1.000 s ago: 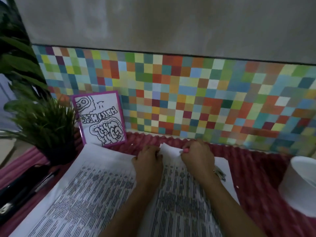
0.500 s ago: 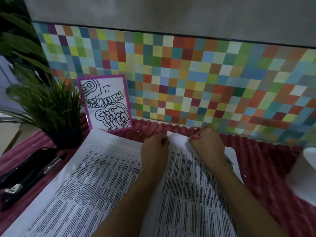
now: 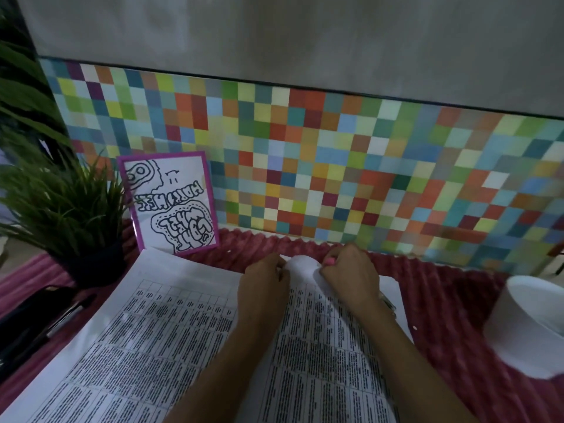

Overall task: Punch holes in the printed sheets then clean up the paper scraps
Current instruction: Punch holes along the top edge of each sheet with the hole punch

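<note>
Printed sheets (image 3: 320,355): flat on the pink ribbed cloth (image 3: 457,303), centre foreground, dense with table text; far edge of the right-hand sheet curled up between both hands.
Left hand (image 3: 264,283): fingers curled, pinching that lifted edge from the left.
Right hand (image 3: 351,279): fingers curled, gripping the same edge from the right; something pink at a fingertip.
Paper scrap (image 3: 414,327): tiny white fleck on the cloth, just right of the sheets.
White cup (image 3: 534,328): far right, apart from the sheets.
Framed drawing (image 3: 171,203): purple border, leaning on the checkered panel (image 3: 335,166).
Potted plant (image 3: 61,209): far left, beside the drawing.
Black object (image 3: 36,322): left edge, too dark to identify.
</note>
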